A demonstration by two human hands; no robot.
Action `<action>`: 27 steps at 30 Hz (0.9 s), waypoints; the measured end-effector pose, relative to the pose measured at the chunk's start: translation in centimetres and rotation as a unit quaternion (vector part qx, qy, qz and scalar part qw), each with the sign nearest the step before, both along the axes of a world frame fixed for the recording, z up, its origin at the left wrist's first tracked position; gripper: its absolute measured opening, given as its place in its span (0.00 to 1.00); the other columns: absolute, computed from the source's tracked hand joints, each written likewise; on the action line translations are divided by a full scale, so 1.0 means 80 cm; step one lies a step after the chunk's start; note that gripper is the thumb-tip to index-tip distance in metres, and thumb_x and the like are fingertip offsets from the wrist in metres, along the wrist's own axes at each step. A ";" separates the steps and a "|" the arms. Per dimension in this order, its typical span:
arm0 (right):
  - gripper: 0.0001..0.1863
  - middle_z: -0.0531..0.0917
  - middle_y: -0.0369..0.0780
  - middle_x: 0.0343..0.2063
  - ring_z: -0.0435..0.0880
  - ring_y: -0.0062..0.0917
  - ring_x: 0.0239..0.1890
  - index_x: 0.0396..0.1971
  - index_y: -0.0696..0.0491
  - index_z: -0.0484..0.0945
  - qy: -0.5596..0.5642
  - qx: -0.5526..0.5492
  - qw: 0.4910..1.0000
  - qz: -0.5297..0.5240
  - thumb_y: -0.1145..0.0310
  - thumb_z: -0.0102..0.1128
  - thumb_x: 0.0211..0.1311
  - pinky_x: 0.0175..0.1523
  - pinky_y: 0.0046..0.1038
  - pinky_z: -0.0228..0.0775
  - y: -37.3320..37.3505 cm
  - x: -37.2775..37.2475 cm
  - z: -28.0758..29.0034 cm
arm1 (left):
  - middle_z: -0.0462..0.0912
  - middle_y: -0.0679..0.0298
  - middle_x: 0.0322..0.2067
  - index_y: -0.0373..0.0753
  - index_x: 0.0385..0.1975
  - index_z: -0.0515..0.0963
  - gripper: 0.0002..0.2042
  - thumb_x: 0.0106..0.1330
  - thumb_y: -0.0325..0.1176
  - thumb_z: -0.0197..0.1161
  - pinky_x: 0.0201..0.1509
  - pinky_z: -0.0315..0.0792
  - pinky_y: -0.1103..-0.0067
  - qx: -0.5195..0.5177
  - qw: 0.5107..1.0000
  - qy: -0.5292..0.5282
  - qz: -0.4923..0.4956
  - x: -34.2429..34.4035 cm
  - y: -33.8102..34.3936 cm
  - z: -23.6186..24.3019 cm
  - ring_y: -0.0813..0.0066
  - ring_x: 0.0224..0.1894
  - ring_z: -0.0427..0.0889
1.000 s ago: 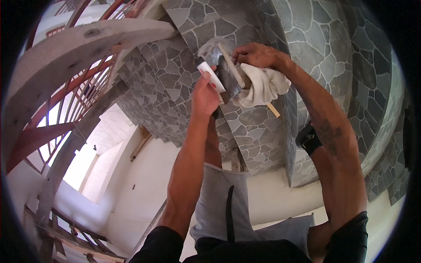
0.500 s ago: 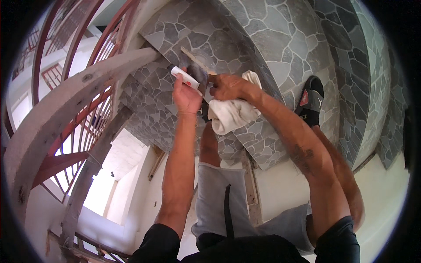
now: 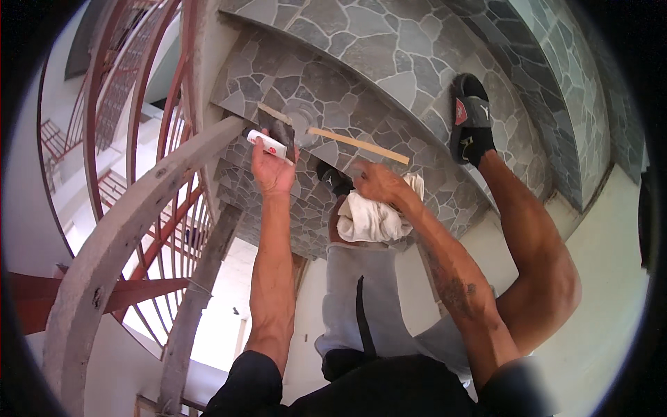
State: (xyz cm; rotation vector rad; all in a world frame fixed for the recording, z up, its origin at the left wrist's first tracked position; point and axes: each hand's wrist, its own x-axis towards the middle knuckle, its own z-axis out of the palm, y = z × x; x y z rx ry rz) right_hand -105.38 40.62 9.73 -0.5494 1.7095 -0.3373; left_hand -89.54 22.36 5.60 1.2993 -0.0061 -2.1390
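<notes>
My left hand (image 3: 274,170) is closed round a small white bottle (image 3: 267,144) with a dark cap and red marks. Beside the bottle, at its fingertips, is a dark flat piece (image 3: 279,131) with a pale strip (image 3: 275,113) along its far edge; its kind is unclear. My right hand (image 3: 381,183) hovers above my left knee, fingers bent and apart, with nothing visible in them. Under that wrist a crumpled off-white cloth (image 3: 375,218) lies over the knee. Just beyond, a thin wooden stick (image 3: 358,145) rests on the step, apart from the hand.
A clear round plastic thing (image 3: 303,119) sits on the stone-patterned step (image 3: 333,76). On the left runs a curved rail (image 3: 149,187) with red metal bars (image 3: 136,76). My right foot, in a dark sandal (image 3: 471,118), stands on a higher step.
The wooden stick now lies on the step, out of my right hand, which has drawn back toward the knee. My left hand, still holding the bottle, has shifted left and nearer. The view has turned slightly.
</notes>
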 end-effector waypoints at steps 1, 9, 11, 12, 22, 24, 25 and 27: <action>0.27 0.83 0.54 0.43 0.82 0.46 0.48 0.58 0.53 0.73 -0.011 0.000 0.999 0.037 0.61 0.54 0.59 0.56 0.38 0.70 0.004 -0.001 0.005 | 0.78 0.64 0.46 0.46 0.48 0.77 0.14 0.64 0.39 0.65 0.51 0.70 0.63 0.000 1.000 0.003 -0.009 -0.003 0.000 0.009 0.63 0.50 0.73; 0.30 0.82 0.56 0.44 0.81 0.46 0.51 0.50 0.59 0.78 -0.056 0.032 0.985 0.161 0.48 0.61 0.59 0.56 0.42 0.70 0.015 0.028 0.033 | 0.80 0.64 0.47 0.44 0.49 0.77 0.15 0.64 0.39 0.66 0.51 0.70 0.63 -0.053 0.993 0.101 -0.024 0.000 -0.012 0.092 0.62 0.49 0.75; 0.46 0.80 0.62 0.45 0.80 0.47 0.53 0.53 0.68 0.72 -0.064 0.137 0.988 0.014 0.36 0.64 0.52 0.57 0.43 0.70 0.016 0.037 0.030 | 0.80 0.64 0.47 0.44 0.49 0.77 0.15 0.64 0.38 0.65 0.53 0.70 0.62 -0.057 0.993 0.101 -0.025 0.001 -0.014 0.105 0.63 0.50 0.75; 0.46 0.80 0.62 0.45 0.80 0.47 0.53 0.53 0.68 0.72 -0.053 0.124 0.991 0.018 0.36 0.64 0.52 0.57 0.43 0.70 0.012 0.040 0.008 | 0.80 0.63 0.47 0.44 0.49 0.77 0.14 0.65 0.38 0.65 0.54 0.70 0.62 -0.074 0.991 0.112 -0.023 -0.011 -0.025 0.102 0.63 0.51 0.75; 0.53 0.77 0.61 0.52 0.75 0.49 0.60 0.64 0.68 0.61 0.000 -0.031 0.995 -0.097 0.39 0.68 0.50 0.64 0.40 0.66 -0.037 0.060 -0.079 | 0.79 0.60 0.45 0.37 0.48 0.76 0.15 0.64 0.35 0.65 0.59 0.69 0.61 -0.087 0.993 0.064 -0.042 0.018 -0.020 0.072 0.61 0.49 0.75; 0.53 0.77 0.61 0.52 0.74 0.49 0.60 0.64 0.68 0.60 -0.020 -0.021 0.994 -0.103 0.40 0.68 0.51 0.64 0.40 0.66 -0.036 0.055 -0.078 | 0.79 0.59 0.44 0.36 0.46 0.77 0.15 0.63 0.35 0.67 0.58 0.69 0.62 -0.062 0.992 0.104 -0.023 0.025 -0.025 0.076 0.63 0.47 0.75; 0.52 0.77 0.61 0.52 0.74 0.49 0.60 0.65 0.68 0.59 -0.036 -0.013 0.993 -0.110 0.41 0.67 0.52 0.64 0.40 0.66 -0.036 0.052 -0.078 | 0.78 0.58 0.42 0.35 0.45 0.78 0.15 0.62 0.34 0.68 0.58 0.68 0.64 -0.053 0.994 0.091 -0.006 0.026 -0.026 0.077 0.64 0.45 0.74; 0.49 0.78 0.61 0.51 0.76 0.49 0.58 0.63 0.67 0.61 -0.008 -0.014 0.995 -0.103 0.44 0.67 0.53 0.63 0.40 0.67 -0.041 0.047 -0.084 | 0.78 0.58 0.42 0.35 0.45 0.78 0.15 0.61 0.34 0.68 0.59 0.68 0.65 -0.055 0.993 0.109 0.003 0.024 -0.031 0.077 0.64 0.46 0.74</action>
